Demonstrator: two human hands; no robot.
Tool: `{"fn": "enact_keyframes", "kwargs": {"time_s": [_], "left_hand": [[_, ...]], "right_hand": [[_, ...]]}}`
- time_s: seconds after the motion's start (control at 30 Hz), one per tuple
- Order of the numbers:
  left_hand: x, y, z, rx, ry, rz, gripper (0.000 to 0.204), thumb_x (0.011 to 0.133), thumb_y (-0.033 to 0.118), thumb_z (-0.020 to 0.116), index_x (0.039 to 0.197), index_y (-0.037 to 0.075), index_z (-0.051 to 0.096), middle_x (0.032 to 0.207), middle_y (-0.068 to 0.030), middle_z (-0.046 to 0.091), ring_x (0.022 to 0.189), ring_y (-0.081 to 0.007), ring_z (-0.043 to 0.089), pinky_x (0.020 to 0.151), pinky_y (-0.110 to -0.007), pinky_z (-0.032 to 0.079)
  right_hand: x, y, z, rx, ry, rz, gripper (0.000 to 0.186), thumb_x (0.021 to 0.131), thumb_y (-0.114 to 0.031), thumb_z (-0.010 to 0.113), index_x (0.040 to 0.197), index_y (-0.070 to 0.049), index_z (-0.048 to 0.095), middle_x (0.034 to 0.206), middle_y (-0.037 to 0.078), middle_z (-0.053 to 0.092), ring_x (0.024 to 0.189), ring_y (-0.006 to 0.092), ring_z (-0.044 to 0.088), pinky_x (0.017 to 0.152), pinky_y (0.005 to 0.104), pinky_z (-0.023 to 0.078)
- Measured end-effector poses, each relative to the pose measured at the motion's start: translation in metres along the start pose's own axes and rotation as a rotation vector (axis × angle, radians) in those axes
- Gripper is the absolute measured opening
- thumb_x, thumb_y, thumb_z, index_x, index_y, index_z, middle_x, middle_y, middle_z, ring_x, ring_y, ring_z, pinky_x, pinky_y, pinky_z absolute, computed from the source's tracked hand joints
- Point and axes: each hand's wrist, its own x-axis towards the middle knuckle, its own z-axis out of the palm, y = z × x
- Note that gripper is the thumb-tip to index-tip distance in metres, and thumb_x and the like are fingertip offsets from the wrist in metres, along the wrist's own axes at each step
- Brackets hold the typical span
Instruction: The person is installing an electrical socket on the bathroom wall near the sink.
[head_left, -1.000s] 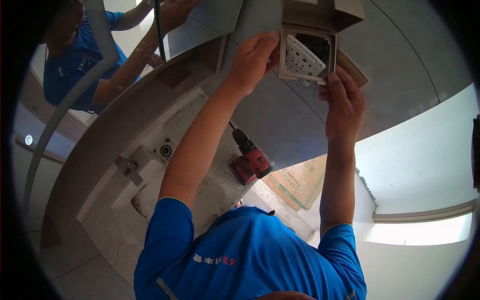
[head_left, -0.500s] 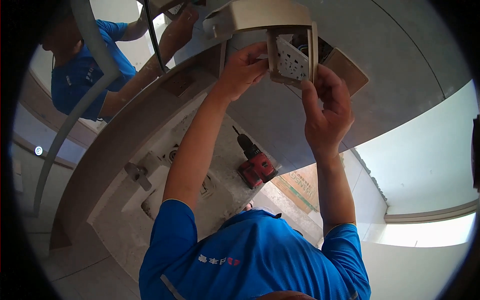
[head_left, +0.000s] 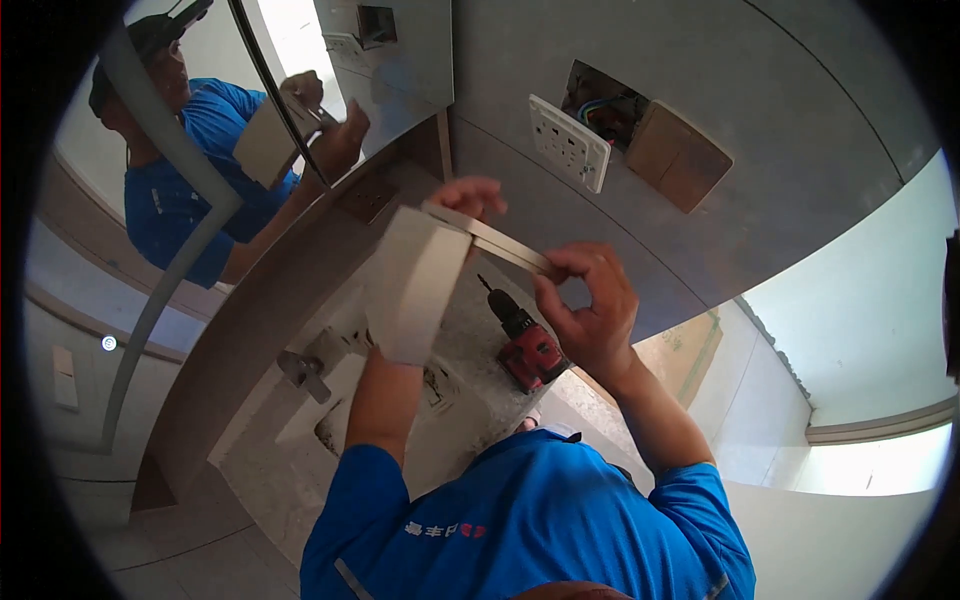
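Observation:
Both hands hold a beige hinged socket cover [head_left: 412, 285] in front of my chest, its lid swung out on the left. My left hand [head_left: 468, 197] is partly hidden behind the lid and grips the frame's far end. With thumb and fingers, my right hand [head_left: 595, 305] pinches the other end of the frame. On the wall beyond, a white socket panel [head_left: 570, 143] hangs loose and tilted before an open wall box [head_left: 600, 100] with coloured wires. A beige switch plate [head_left: 680, 155] sits right beside it.
Below my hands, a red cordless drill [head_left: 531, 352] lies on the dusty sink counter [head_left: 475, 390]. A faucet [head_left: 303, 376] stands left of it by the basin. A mirror [head_left: 395, 90] lines the left wall, above a brown ledge [head_left: 255, 275].
The socket cover has come away from the loose socket panel, down and left toward me, and turned in my hands. Both hands moved with it. The socket panel and wires now show uncovered.

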Motion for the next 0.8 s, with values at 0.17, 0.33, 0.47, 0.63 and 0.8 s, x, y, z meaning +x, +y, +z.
{"fn": "enact_keyframes", "kwargs": {"time_s": [0.17,0.33,0.47,0.63,0.8], "left_hand": [[-0.098,-0.021,0.025,-0.375,0.720,-0.381,0.037,0.091,0.024,0.063,0.122,0.004,0.056,0.114,-0.0074,0.062,0.070,-0.0064,0.051,0.050,-0.017,0.038],[-0.153,0.007,0.017,-0.078,0.392,-0.366,0.023,0.096,0.021,0.054,0.112,0.005,0.058,0.095,-0.0106,0.065,0.052,-0.0069,0.044,0.044,-0.018,0.032],[-0.184,0.020,0.010,0.048,0.613,-0.454,0.018,0.096,0.018,0.053,0.107,0.006,0.060,0.083,-0.0070,0.064,0.052,-0.0044,0.044,0.043,-0.019,0.032],[-0.196,0.048,0.008,0.304,0.573,-0.589,0.016,0.096,0.023,0.056,0.102,0.009,0.062,0.079,-0.0004,0.061,0.057,-0.0032,0.044,0.047,-0.019,0.032],[-0.206,0.065,0.007,0.382,0.617,-0.683,0.022,0.098,0.028,0.054,0.106,0.009,0.063,0.077,0.0051,0.058,0.060,-0.0021,0.042,0.050,-0.019,0.033]], "right_hand": [[-0.035,0.014,0.008,0.155,-0.075,0.258,0.021,0.076,-0.002,0.074,0.094,-0.002,0.062,0.083,0.010,0.062,0.066,0.0168,0.063,0.059,0.0276,0.051],[-0.058,0.008,0.021,0.633,-0.312,0.838,0.017,0.082,-0.006,0.072,0.095,-0.001,0.062,0.085,0.006,0.063,0.072,0.0090,0.061,0.063,0.0240,0.050],[-0.071,0.019,0.030,0.746,-0.637,0.882,0.038,0.092,-0.020,0.062,0.122,0.000,0.049,0.106,0.010,0.060,0.088,0.0110,0.060,0.071,0.0254,0.051],[-0.050,0.016,0.044,1.197,-0.684,1.137,0.093,0.087,-0.073,0.038,0.150,-0.008,0.019,0.149,0.017,0.029,0.133,0.0336,0.035,0.111,0.0456,0.028],[-0.046,0.013,0.057,1.348,-0.729,1.249,0.092,0.088,-0.062,0.052,0.151,-0.007,0.014,0.151,0.018,0.026,0.134,0.0358,0.034,0.110,0.0489,0.029]]}}
